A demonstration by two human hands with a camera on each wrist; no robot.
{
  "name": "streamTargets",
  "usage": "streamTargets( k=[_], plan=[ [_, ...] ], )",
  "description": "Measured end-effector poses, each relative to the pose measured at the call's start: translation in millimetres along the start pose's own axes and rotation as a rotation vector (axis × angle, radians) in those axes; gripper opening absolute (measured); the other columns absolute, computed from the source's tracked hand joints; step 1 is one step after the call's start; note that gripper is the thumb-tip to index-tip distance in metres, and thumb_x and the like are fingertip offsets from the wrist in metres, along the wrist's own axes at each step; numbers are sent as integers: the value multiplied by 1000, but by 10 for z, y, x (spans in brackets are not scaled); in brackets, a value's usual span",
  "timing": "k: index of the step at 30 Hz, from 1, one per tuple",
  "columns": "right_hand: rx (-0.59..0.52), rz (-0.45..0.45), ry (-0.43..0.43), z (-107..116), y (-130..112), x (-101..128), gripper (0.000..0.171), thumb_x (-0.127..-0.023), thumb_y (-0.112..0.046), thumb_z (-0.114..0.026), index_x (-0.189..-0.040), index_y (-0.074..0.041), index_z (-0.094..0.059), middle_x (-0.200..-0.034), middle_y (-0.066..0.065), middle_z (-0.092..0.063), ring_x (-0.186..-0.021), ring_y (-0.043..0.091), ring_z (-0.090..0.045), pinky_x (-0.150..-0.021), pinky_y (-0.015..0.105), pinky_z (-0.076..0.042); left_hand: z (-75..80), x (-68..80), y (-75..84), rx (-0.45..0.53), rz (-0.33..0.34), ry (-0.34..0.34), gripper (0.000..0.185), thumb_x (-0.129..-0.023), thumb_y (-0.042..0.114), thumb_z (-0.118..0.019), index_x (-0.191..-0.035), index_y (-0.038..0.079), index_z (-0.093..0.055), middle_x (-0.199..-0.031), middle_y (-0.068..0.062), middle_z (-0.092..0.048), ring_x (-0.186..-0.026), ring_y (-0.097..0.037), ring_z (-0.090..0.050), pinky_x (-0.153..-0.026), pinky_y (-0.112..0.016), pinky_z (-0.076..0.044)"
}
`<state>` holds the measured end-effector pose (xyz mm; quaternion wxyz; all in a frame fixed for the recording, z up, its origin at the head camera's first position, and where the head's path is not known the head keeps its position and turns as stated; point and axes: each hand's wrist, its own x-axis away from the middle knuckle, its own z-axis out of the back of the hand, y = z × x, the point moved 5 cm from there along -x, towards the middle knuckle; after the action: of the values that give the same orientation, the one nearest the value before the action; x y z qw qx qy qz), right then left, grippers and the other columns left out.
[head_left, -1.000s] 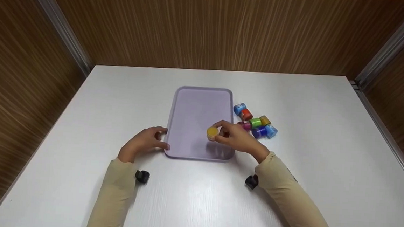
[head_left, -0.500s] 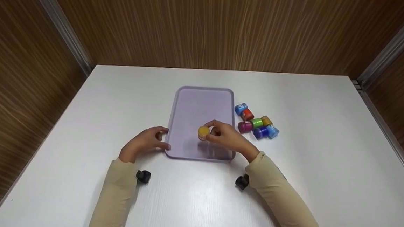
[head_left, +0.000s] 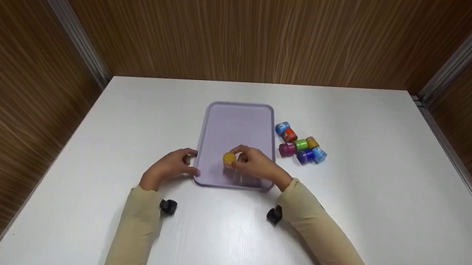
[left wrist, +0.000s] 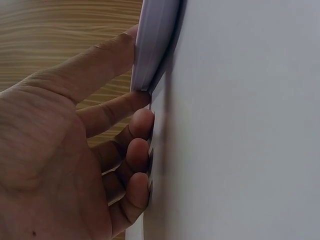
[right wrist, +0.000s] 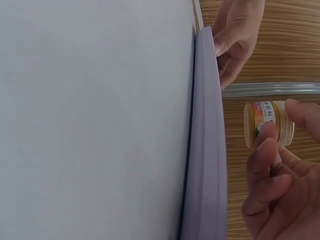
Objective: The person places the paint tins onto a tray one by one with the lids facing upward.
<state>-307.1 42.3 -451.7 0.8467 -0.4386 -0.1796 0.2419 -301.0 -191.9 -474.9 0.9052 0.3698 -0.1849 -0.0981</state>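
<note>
My right hand [head_left: 254, 163] pinches a small yellow paint jar [head_left: 229, 159] between thumb and fingers over the near half of the lilac tray [head_left: 236, 124]. In the right wrist view the labelled paint jar [right wrist: 264, 120] is held clear of the tray rim [right wrist: 207, 150]. My left hand [head_left: 171, 164] rests at the tray's left edge, thumb and forefinger spread apart along it. In the left wrist view, fingertips of the left hand [left wrist: 75, 135] touch the tray wall [left wrist: 152, 45], while the other fingers bend against the white table.
Right of the tray lie several paint jars: light blue [head_left: 282, 128], red [head_left: 289, 135], magenta [head_left: 287, 149], green [head_left: 300, 145], amber [head_left: 312, 142], dark blue [head_left: 305, 156] and another light blue [head_left: 320, 155]. Wood-grain panels [head_left: 242, 34] enclose the white table [head_left: 147, 106].
My right hand has carried the yellow paint jar leftward and slightly nearer over the tray. The left hand stays at the tray's edge, and the other jars lie as before.
</note>
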Motion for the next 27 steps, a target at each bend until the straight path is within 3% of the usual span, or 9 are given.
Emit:
streamTargets(
  k=[10,20,27],
  plan=[
    [36,-9,-26,-134,-110,-86,38,-88,-20,-66,-121,-2,-61,-79,2,-61,-66,8,-49,-59,20,-41,13,-13,24,-17,24,5,71,-79,27,-79,-139,3,-49,-89,-3,-51,-82,-17,-45,-77,-30,-37],
    [59,-94,-75,-261,-84,-153,40,-88,-26,-67,-121,-3,-62,-98,10,-68,-77,10,-55,-68,21,-44,9,-9,5,8,13,6,72,-79,27,-79,-139,3,-49,-87,-2,-49,-80,-16,-44,-76,-29,-37],
    [46,-99,-112,-361,-99,-158,35,-91,-22,-65,-120,-4,-62,-93,8,-69,-72,9,-58,-68,21,-45,-11,-11,-6,18,-1,-5,72,-80,27,-78,-139,1,-48,-89,-3,-49,-82,-15,-44,-77,-30,-37]
  ],
)
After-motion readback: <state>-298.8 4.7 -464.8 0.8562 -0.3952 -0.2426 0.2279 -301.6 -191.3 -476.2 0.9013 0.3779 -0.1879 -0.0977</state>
